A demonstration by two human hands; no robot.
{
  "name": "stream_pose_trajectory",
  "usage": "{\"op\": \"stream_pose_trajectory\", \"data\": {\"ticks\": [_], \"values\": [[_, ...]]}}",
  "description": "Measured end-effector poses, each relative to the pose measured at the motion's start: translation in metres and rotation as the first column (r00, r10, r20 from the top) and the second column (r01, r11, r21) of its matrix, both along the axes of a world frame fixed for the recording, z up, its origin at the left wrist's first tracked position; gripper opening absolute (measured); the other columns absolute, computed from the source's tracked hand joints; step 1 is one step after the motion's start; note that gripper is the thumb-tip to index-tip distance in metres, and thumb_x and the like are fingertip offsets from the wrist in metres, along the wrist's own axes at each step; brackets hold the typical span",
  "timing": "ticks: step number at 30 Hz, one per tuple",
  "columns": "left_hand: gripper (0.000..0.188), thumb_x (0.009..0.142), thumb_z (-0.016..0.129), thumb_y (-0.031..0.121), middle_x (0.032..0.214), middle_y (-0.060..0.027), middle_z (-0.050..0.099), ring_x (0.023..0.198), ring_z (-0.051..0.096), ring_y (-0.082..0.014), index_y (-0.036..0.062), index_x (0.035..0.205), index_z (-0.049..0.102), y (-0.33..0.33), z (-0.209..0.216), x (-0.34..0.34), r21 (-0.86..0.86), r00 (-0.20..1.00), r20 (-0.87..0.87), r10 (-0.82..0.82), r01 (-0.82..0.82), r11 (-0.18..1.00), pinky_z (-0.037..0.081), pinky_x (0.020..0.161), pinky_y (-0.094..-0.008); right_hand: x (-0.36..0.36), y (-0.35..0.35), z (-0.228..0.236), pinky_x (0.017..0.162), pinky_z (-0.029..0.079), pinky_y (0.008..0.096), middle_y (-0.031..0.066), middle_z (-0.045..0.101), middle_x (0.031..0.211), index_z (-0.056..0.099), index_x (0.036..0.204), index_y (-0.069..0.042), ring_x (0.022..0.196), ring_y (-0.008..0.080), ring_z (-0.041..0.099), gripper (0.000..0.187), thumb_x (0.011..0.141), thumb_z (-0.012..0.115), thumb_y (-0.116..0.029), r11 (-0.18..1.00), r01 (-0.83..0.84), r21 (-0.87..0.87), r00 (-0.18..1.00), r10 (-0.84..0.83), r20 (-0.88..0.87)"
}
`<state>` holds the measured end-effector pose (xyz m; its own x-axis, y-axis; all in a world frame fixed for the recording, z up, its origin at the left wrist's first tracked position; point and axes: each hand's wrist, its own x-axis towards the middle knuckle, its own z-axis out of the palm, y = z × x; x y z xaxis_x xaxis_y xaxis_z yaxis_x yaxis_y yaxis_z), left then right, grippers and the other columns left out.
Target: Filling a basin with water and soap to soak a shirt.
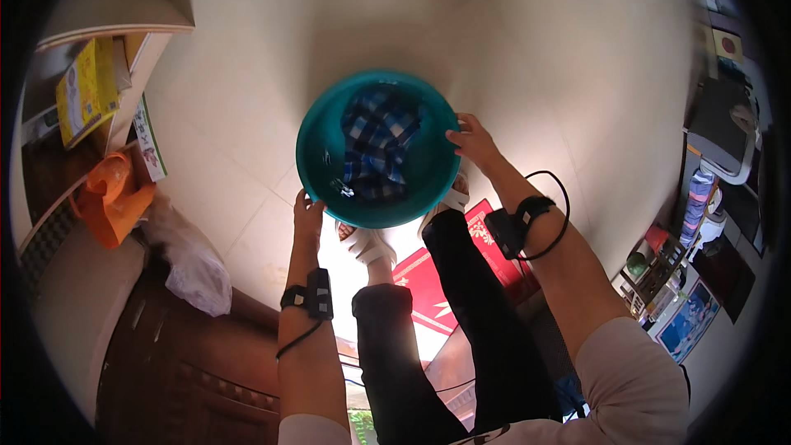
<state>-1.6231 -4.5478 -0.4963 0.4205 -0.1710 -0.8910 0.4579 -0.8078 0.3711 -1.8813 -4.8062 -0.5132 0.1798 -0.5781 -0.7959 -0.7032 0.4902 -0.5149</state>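
Observation:
A round teal basin (320, 136) is in front of my feet, held between my two hands. Inside it lies a crumpled blue, black and white plaid cloth (375, 140). My left hand (308, 216) is closed on the near left part of the rim. On the right side, my right hand (475, 140) grips the rim with its thumb over the edge; the fingers beneath are partly hidden. Small shiny spots show on the basin's wall, left of the cloth. Whether the basin touches the floor I cannot tell.
Pale floor tiles (239, 140) surround the basin. A red patterned mat (424, 292) lies by my legs. To the left are a shelf (124, 16), an orange bag (115, 198), a white plastic bag (194, 268) and a brown wooden door (198, 371). A grey-seated chair (721, 128) stands right.

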Motion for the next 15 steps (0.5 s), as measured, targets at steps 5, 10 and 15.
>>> {"op": "stream_pose_trajectory", "data": {"ticks": [5,10,15], "values": [[0.056,0.08,0.047,0.003,0.1,-0.0132,0.056,0.092,0.055,-0.0196,0.0101,0.135,0.035,0.023,0.042,-0.02,-0.145,0.982,0.152,-0.109,0.131,0.981,0.045,0.082,-0.0282,-0.031,-0.023,0.087,0.083,0.048,0.0367,0.0199,0.049,0.12,0.033,0.136,-0.015,0.098,0.0286,0.057,0.066,0.079,0.066,-0.017,0.945,-0.151,-0.289,0.988,0.158,-0.002],[0.056,0.08,0.052,0.013,0.092,-0.0055,0.061,0.075,0.055,-0.0119,0.0151,0.134,0.037,0.112,0.124,-0.028,-0.028,0.989,0.098,0.115,-0.113,0.993,0.039,0.06,-0.0237,-0.083,-0.03,0.192,0.082,0.049,0.0381,0.0205,0.048,0.12,0.029,0.137,-0.015,0.098,0.0288,0.058,0.069,0.078,0.064,-0.014,0.878,-0.06,-0.474,0.998,0.037,-0.057],[0.053,0.086,0.043,0.014,0.105,-0.0104,0.058,0.091,0.057,-0.0218,0.0184,0.136,0.026,0.144,0.241,-0.069,0.017,0.951,-0.073,0.302,-0.301,0.953,0.041,0.079,-0.0343,-0.2,-0.024,0.305,0.08,0.05,0.0371,0.0181,0.053,0.113,0.016,0.139,-0.011,0.094,0.0259,0.059,0.077,0.078,0.062,-0.014,0.778,0.205,-0.595,0.882,-0.409,-0.232]]}}
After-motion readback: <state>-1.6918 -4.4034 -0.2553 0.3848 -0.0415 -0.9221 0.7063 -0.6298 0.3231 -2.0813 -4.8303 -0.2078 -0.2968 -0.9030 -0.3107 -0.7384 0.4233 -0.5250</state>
